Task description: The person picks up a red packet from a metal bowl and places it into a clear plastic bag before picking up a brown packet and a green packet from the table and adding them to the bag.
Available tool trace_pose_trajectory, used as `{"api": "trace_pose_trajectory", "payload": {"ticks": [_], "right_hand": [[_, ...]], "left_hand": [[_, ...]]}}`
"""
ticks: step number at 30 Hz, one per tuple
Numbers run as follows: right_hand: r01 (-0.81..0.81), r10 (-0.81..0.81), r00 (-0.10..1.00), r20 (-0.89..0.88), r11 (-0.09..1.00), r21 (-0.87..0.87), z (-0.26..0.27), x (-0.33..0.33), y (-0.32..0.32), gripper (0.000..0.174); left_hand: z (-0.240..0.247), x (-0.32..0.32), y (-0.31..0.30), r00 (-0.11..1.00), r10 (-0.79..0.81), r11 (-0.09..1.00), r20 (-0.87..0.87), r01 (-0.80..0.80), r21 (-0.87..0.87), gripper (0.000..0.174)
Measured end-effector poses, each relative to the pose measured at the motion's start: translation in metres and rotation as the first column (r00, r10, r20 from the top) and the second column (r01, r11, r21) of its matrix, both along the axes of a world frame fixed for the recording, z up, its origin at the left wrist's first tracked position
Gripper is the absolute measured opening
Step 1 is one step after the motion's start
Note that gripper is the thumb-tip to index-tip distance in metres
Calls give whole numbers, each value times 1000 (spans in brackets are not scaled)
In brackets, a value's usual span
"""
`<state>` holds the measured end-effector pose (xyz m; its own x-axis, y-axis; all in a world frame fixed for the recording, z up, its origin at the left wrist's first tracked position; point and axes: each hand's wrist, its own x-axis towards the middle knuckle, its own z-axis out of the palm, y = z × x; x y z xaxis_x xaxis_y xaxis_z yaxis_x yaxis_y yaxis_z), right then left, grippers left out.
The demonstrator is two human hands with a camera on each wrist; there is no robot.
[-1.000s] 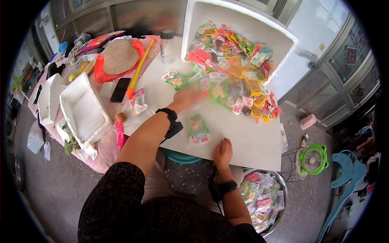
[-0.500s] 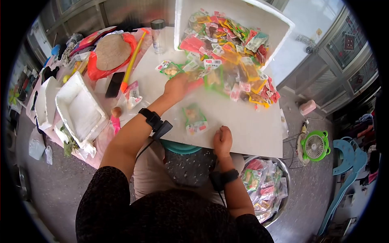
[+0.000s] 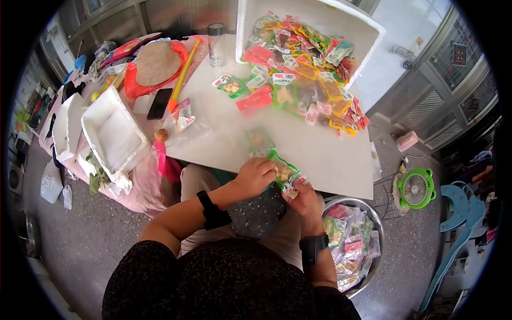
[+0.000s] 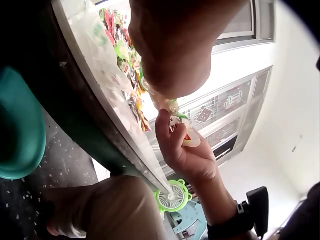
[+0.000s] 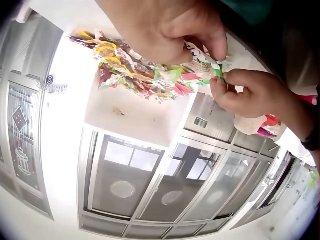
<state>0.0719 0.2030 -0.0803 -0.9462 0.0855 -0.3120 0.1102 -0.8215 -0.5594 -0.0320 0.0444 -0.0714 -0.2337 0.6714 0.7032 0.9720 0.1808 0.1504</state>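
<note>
A small clear food packet with green edges and pale pieces inside point(image 3: 284, 169) is held between both hands over the table's near edge. The left hand point(image 3: 257, 176) pinches its upper left side, while the right hand point(image 3: 305, 199) grips the white printed end. From the right wrist, the left thumb and fingers show at the packet's green edge point(image 5: 219, 73). Beyond the hands, another green-edged packet point(image 3: 260, 138) lies on the white table point(image 3: 330, 165). Farther back are a red packet point(image 3: 255, 100) and a green-framed one point(image 3: 285, 95).
A white foam box point(image 3: 373, 45) lies tipped toward me, colourful packets spilling from it. A metal basin point(image 3: 381, 229) of packets stands low on the right. At left are a foam tray point(image 3: 114, 136), phone point(image 3: 159, 104) and yellow stick point(image 3: 184, 74); a jar point(image 3: 216, 45) stands behind.
The left hand has come back from the packet pile to the near edge with a green-edged packet. The right hand, earlier resting at the table edge, now grips that packet too.
</note>
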Motion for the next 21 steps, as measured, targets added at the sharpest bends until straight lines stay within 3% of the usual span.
{"api": "trace_pose_trajectory", "payload": {"ticks": [2,5,8,11,14,21], "right_hand": [[102,-102,995,18,994,37,-7,6,-2,32],[281,-279,959,-43,957,70,-16,12,-2,34],[332,-322,941,-102,938,101,-20,22,9,33],[343,-336,939,-71,926,157,-25,27,13,30],[354,-350,935,-49,922,156,-14,24,3,31],[210,-203,978,-55,953,218,-11,9,-10,28]], "left_hand": [[4,6,-1,1000,-4,1000,25,3,21,24],[-4,9,-6,937,282,953,204,-299,53,28],[-32,-2,-15,866,398,914,304,-404,-43,20],[-38,-15,-16,843,447,887,300,-375,-268,11],[-33,-11,-6,826,337,938,452,-337,-83,8],[-34,8,4,823,353,934,444,-336,-121,7]]}}
